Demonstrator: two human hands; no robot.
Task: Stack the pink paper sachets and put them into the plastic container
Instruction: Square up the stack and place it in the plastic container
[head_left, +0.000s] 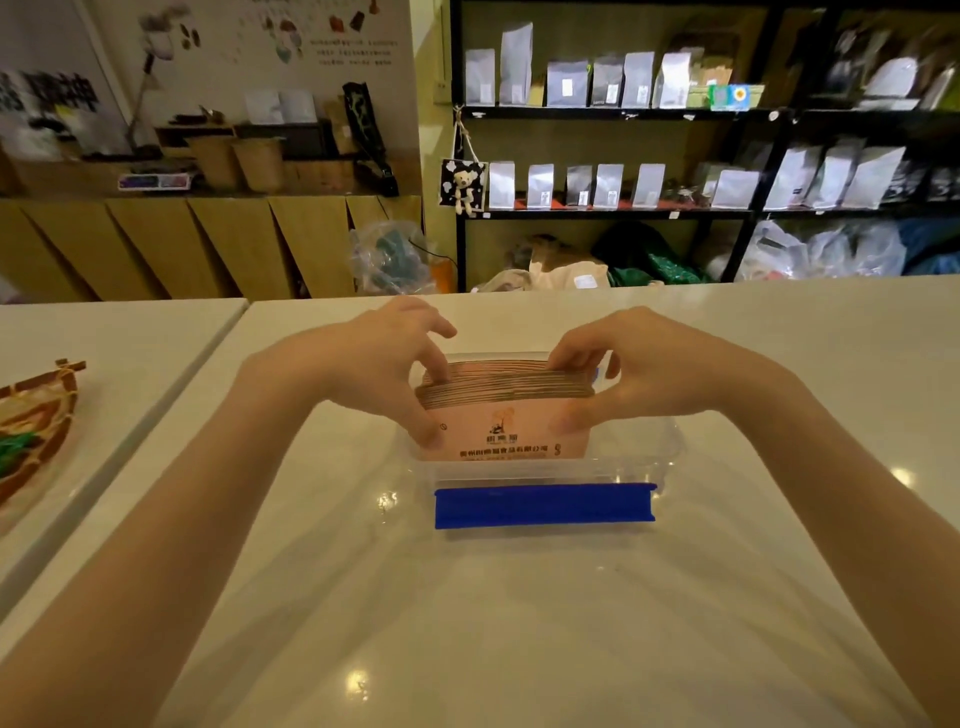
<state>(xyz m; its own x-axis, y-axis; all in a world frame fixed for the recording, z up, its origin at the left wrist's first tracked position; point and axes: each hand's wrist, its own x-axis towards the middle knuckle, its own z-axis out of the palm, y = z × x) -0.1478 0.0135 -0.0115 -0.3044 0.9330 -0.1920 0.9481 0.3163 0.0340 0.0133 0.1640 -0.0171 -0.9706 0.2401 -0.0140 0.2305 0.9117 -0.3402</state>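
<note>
Surface (519, 597): smooth, glossy pale cream, mirrors ceiling lights as bright spots. Plastic container (654, 457): clear, shiny plastic, walls see-through. Clip (543, 505) on container's near side: opaque blue plastic, slight sheen. Sachets (506, 431): matt pink paper, dark print on front; stacked top edges look brownish, layered. Basket (36, 410) at surface's left edge: woven, brown, looks like wood or cane.
</note>
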